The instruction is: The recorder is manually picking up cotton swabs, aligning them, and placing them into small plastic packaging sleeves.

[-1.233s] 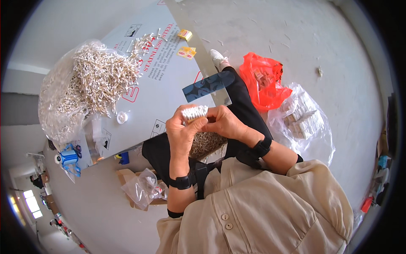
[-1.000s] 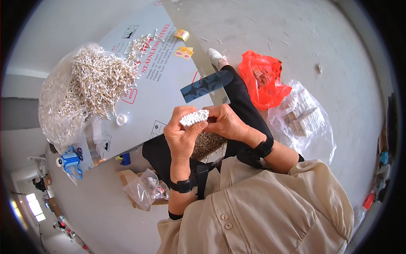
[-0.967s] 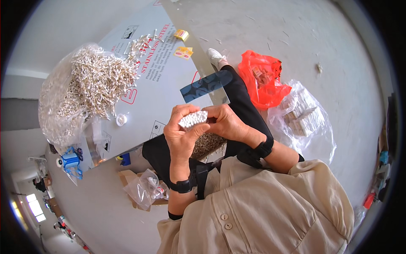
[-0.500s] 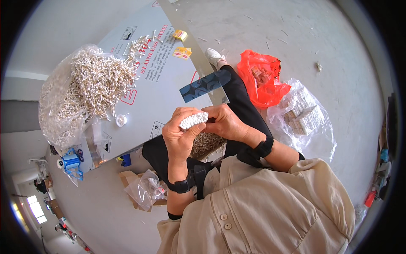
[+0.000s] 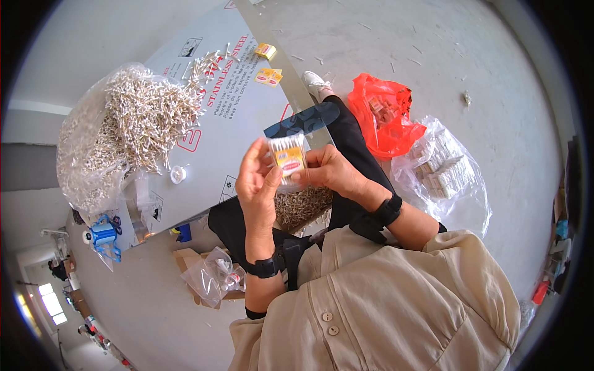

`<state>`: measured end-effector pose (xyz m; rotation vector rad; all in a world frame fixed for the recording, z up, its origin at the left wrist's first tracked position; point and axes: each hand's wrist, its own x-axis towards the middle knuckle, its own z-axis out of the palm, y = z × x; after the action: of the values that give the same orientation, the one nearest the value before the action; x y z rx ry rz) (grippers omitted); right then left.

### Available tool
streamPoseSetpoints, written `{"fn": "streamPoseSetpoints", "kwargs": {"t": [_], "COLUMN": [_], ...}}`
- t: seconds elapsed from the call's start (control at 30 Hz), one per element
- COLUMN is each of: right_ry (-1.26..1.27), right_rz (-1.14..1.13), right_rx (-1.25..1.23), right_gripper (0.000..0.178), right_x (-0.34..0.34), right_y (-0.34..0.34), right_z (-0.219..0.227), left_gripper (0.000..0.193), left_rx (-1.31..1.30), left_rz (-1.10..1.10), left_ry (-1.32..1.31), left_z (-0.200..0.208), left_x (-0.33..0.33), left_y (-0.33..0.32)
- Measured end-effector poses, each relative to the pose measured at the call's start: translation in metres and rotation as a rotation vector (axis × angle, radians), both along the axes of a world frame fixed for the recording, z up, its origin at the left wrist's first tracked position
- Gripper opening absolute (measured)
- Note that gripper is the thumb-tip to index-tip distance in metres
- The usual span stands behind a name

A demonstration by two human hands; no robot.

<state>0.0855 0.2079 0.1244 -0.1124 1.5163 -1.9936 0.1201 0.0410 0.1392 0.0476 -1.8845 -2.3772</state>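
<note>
My left hand (image 5: 258, 182) and my right hand (image 5: 328, 172) together hold a small clear packet of cotton swabs (image 5: 288, 157) with a yellow and red label, upright in front of me above my lap. Both thumbs press on the packet's front. Beneath my hands a heap of loose swabs (image 5: 302, 204) lies on my lap. A big pile of loose swabs (image 5: 133, 127) in a clear bag sits on the grey board (image 5: 229, 123) to my left.
Two small yellow labels (image 5: 268, 65) lie at the board's far end. An orange plastic bag (image 5: 383, 114) and a clear bag of filled packets (image 5: 442, 167) rest on the concrete floor to my right. A crumpled clear bag (image 5: 213, 278) and blue tool (image 5: 104, 235) lie lower left.
The bunch of swabs I held end-on has been turned upright, so the packet's labelled front now faces me. My hands have risen slightly.
</note>
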Motion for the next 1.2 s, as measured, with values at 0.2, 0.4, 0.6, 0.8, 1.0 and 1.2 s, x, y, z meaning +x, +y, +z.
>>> {"fn": "streamPoseSetpoints", "kwargs": {"t": [0.2,0.4,0.6,0.8,1.0,1.2], "right_ry": [-0.538,-0.965,-0.941,0.064,0.553,0.502], "right_rz": [-0.003,0.023,0.066,-0.110,-0.129,-0.128], "right_rx": [-0.157,-0.284,-0.187,0.278,0.243,0.128], "right_gripper": [0.018,0.019,0.033,0.028,0.028,0.017], "right_x": [-0.020,-0.034,-0.050,-0.042,-0.037,-0.034], "right_y": [0.003,-0.010,-0.010,-0.008,-0.017,-0.021], "right_z": [-0.024,-0.055,-0.075,-0.082,-0.087,-0.085], "left_gripper": [0.058,0.046,0.036,0.027,0.029,0.023], "left_rx": [-0.782,-0.887,-0.734,-0.590,-0.585,-0.648], "left_rz": [-0.107,-0.031,-0.044,0.040,0.012,0.050], "left_ry": [0.324,0.417,0.258,0.069,0.179,0.169], "left_z": [0.006,-0.033,-0.062,-0.089,-0.080,-0.072], "left_x": [-0.003,-0.015,-0.031,-0.035,-0.034,-0.031], "left_y": [-0.012,-0.004,-0.013,-0.017,-0.014,-0.017]}}
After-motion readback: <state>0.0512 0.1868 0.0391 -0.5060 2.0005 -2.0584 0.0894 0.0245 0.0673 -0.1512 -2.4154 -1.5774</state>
